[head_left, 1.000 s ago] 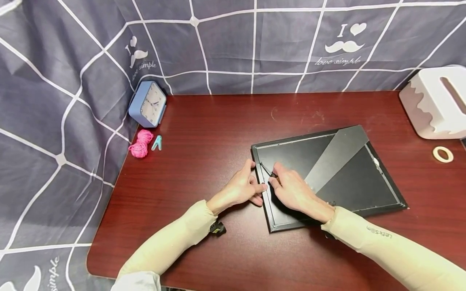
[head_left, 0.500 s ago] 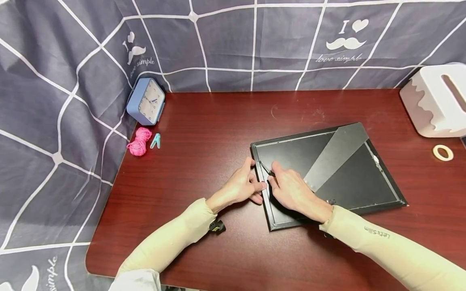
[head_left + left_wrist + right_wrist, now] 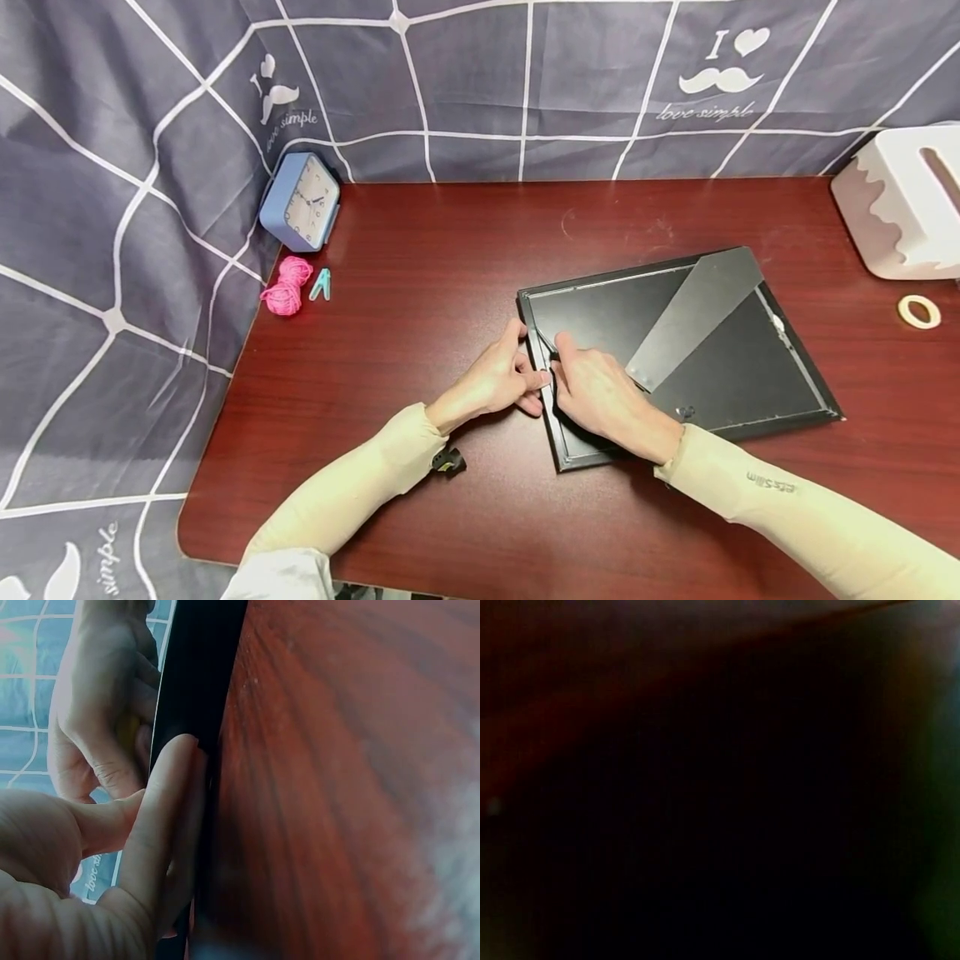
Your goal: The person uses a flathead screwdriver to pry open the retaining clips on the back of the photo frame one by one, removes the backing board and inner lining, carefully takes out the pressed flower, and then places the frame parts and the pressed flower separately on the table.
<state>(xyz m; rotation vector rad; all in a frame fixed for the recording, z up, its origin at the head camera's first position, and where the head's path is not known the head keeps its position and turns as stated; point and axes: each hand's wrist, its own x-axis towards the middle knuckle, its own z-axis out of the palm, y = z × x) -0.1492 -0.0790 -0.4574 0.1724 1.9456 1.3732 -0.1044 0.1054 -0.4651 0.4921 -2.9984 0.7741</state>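
Observation:
A black picture frame [image 3: 585, 312] lies back side up, its grey stand leg [image 3: 697, 317] running diagonally across the backing. My left hand [image 3: 498, 379] grips the frame's left edge, thumb on top and fingers along the outer side. In the left wrist view, a forefinger [image 3: 161, 802] lies against the dark frame edge [image 3: 199, 667]. My right hand [image 3: 603, 396] holds a slim tool like a screwdriver, whose metal shaft [image 3: 547, 340] reaches to the inner left border. Its handle is mostly hidden in the fist; a bit of yellow [image 3: 129, 731] shows. The right wrist view is nearly black.
On the reddish wooden table [image 3: 420, 275], a blue clock [image 3: 300, 202], pink yarn [image 3: 287, 286] and a teal clothespin [image 3: 320, 284] stand at the left. A tissue box [image 3: 900, 204] and a tape roll [image 3: 918, 312] are at the right. Patterned cloth [image 3: 585, 83] hangs behind.
My right hand has turned slightly around the tool, and less of the handle shows. The left hand and frame stay in place; the head view has tilted a little.

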